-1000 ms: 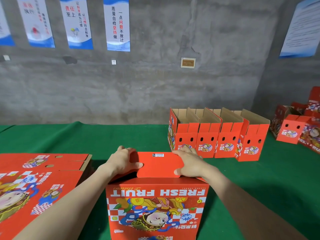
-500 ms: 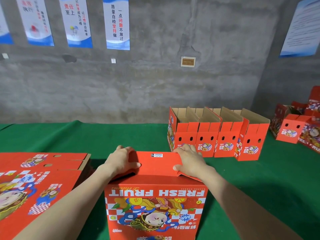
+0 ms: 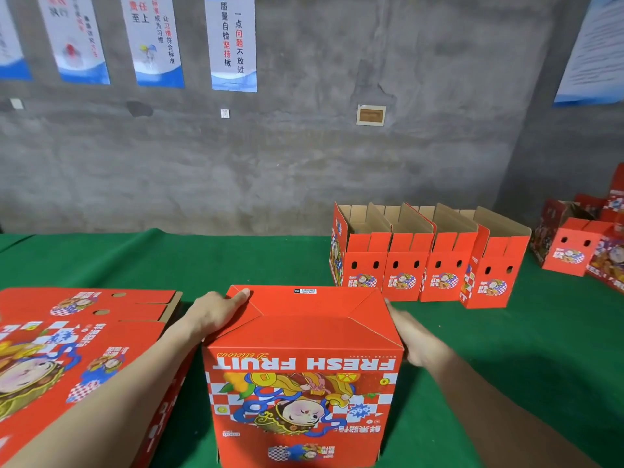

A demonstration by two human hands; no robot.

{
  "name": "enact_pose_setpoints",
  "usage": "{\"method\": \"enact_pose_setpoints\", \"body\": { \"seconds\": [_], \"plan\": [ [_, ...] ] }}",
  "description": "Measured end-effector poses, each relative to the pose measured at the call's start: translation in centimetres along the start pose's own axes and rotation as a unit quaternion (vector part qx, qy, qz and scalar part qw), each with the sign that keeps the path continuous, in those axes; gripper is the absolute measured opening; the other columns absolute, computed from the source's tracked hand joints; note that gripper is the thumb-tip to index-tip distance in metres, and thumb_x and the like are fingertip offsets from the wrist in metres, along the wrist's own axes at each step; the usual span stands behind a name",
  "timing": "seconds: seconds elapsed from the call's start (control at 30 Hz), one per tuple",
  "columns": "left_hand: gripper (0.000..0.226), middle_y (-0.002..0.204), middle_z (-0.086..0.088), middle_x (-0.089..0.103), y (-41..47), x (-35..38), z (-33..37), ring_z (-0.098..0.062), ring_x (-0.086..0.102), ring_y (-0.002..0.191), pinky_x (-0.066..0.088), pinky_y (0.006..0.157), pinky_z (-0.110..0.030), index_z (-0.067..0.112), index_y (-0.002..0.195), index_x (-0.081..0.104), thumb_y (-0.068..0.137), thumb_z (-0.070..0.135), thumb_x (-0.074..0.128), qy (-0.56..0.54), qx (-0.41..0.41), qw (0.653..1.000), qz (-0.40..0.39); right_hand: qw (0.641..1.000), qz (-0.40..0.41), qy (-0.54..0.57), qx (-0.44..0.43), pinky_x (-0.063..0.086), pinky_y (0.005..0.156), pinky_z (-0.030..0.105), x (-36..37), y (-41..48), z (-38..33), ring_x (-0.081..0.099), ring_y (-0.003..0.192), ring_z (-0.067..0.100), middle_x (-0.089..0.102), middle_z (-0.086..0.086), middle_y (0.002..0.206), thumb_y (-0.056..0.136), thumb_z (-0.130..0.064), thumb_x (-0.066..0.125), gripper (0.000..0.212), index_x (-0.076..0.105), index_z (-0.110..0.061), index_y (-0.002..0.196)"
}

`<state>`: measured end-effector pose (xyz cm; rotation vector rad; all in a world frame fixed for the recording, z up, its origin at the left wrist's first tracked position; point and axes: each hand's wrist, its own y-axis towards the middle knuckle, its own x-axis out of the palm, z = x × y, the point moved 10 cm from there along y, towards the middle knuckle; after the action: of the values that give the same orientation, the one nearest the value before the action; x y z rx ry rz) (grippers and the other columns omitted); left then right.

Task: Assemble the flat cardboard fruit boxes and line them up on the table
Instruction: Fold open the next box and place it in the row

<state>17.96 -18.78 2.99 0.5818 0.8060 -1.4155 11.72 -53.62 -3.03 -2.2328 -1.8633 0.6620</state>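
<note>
Box in work (image 3: 304, 366): stands upside down on the worktop (image 3: 236, 261), near centre, print inverted, folded base flaps facing up and closed.
Left hand (image 3: 216, 314): grip wide, fingers laid flat on the left base flap, fingertips at its far-left corner. Judged to be pressing the flap home so the base locks.
Right hand (image 3: 415, 339): grip wide, lying against the right wall just below the top edge. Judged to brace the box square against the left hand's push.
Finished row (image 3: 429, 265): four assembled boxes, open tops up, side by side, far and right of the box in work. Judged the destination.
Flat stock (image 3: 67, 349): unfolded boxes stacked near left, under the left forearm, just beside the box in work.
Loose boxes (image 3: 574, 251): far right edge, well apart.
Obstruction: the box needs turning upright before it joins the row. The flat stock crowds its left side, so the right side looks the easier way round.
</note>
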Motion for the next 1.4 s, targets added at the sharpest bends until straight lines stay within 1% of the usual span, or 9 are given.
{"method": "enact_pose_setpoints", "body": {
  "seconds": [0.13, 0.3, 0.43, 0.6, 0.8, 0.97, 1.13, 1.3, 1.4],
  "plan": [
    [0.067, 0.077, -0.008, 0.062, -0.2, -0.7, 0.2, -0.018, 0.056, 0.063, 0.037, 0.057, -0.027, 0.006, 0.068, 0.06, 0.091, 0.064, 0.037, 0.05, 0.006, 0.998, 0.041, 0.998, -0.055, -0.022, 0.036, 0.053, 0.078, 0.048, 1.3, -0.8, 2.8, 0.07, 0.087, 0.03, 0.075, 0.009, 0.08, 0.08, -0.08, 0.034, 0.076, 0.065, -0.012, 0.097],
    [0.075, 0.086, -0.019, 0.066, 0.2, -2.7, -2.0, -0.03, 0.062, 0.076, 0.042, 0.066, -0.032, 0.001, 0.07, 0.061, 0.084, 0.071, 0.04, -0.046, -0.026, 0.994, 0.098, 0.998, -0.055, -0.041, -0.013, 0.047, 0.092, 0.053, 0.7, -2.3, -1.2, 0.058, 0.115, 0.033, 0.065, 0.013, 0.121, 0.056, -0.094, 0.028, 0.104, 0.057, -0.023, 0.126],
    [0.088, 0.115, -0.02, 0.063, 0.5, -2.9, -4.0, -0.032, 0.061, 0.103, 0.047, 0.088, -0.036, -0.005, 0.112, 0.062, 0.082, 0.075, 0.04, -0.236, -0.058, 0.965, 0.1, 0.987, -0.062, -0.034, -0.142, 0.032, 0.104, 0.062, 0.8, -5.0, -8.0, 0.032, 0.138, 0.03, 0.03, 0.001, 0.154, 0.057, -0.08, 0.054, 0.104, 0.022, -0.042, 0.147],
    [0.028, 0.07, -0.008, 0.063, -0.3, 0.1, -4.0, -0.024, 0.061, 0.061, 0.049, 0.069, -0.033, 0.016, 0.081, 0.057, 0.088, 0.043, 0.059, -0.529, -0.086, 0.844, 0.0, 0.966, -0.061, -0.072, -0.24, 0.05, 0.075, 0.031, 0.1, -7.1, -12.2, 0.06, 0.106, 0.013, 0.053, -0.002, 0.129, 0.039, -0.061, 0.078, 0.118, 0.031, -0.034, 0.144],
    [0.018, 0.056, -0.003, 0.067, -1.1, 1.3, -3.0, -0.013, 0.062, 0.044, 0.053, 0.052, -0.027, 0.011, 0.084, 0.06, 0.092, 0.017, 0.045, -0.618, -0.07, 0.783, -0.012, 0.959, -0.119, 0.007, -0.257, 0.051, 0.052, 0.025, -0.3, -7.7, -12.7, 0.059, 0.06, 0.018, 0.042, 0.012, 0.136, 0.07, -0.001, 0.079, 0.097, 0.03, -0.037, 0.146],
    [0.012, 0.062, -0.003, 0.065, -2.0, 3.2, -1.9, -0.018, 0.052, 0.045, 0.037, 0.059, -0.026, 0.02, 0.092, 0.05, 0.1, 0.017, 0.041, -0.558, -0.085, 0.824, -0.04, 0.934, -0.062, -0.035, -0.349, 0.055, 0.058, 0.028, 0.9, -9.3, -13.6, 0.061, 0.062, 0.017, 0.046, 0.01, 0.116, 0.073, 0.011, 0.074, 0.088, 0.038, -0.042, 0.133],
    [0.009, 0.058, -0.006, 0.069, -4.0, 6.1, 1.9, -0.013, 0.064, 0.045, 0.053, 0.043, -0.025, 0.006, 0.092, 0.055, 0.098, 0.011, 0.049, -0.555, -0.07, 0.823, -0.098, 0.894, 0.011, -0.175, -0.412, 0.051, 0.072, 0.023, 5.0, -9.4, -11.9, 0.056, 0.065, 0.005, 0.045, -0.003, 0.104, 0.076, 0.002, 0.074, 0.082, 0.037, -0.049, 0.129],
    [0.044, 0.099, 0.003, 0.072, -6.5, 9.6, 6.0, -0.011, 0.065, 0.093, 0.048, 0.089, -0.034, 0.015, 0.108, 0.065, 0.096, 0.05, 0.04, -0.432, 0.012, 0.878, -0.207, 0.858, 0.002, -0.3, -0.418, 0.039, 0.099, 0.025, 10.6, -7.5, -6.9, 0.053, 0.115, 0.024, 0.043, 0.002, 0.134, 0.082, 0.008, 0.05, 0.079, 0.03, -0.036, 0.144],
    [0.052, 0.101, 0.012, 0.063, -6.9, 10.1, 6.4, -0.012, 0.056, 0.095, 0.043, 0.087, -0.04, 0.028, 0.106, 0.062, 0.088, 0.067, 0.034, -0.434, -0.003, 0.873, -0.222, 0.835, -0.017, -0.387, -0.391, 0.035, 0.105, 0.032, 13.5, -6.0, -2.4, 0.044, 0.125, 0.026, 0.037, 0.002, 0.135, 0.083, 0.01, 0.047, 0.071, 0.031, -0.025, 0.143]
  ]
}}
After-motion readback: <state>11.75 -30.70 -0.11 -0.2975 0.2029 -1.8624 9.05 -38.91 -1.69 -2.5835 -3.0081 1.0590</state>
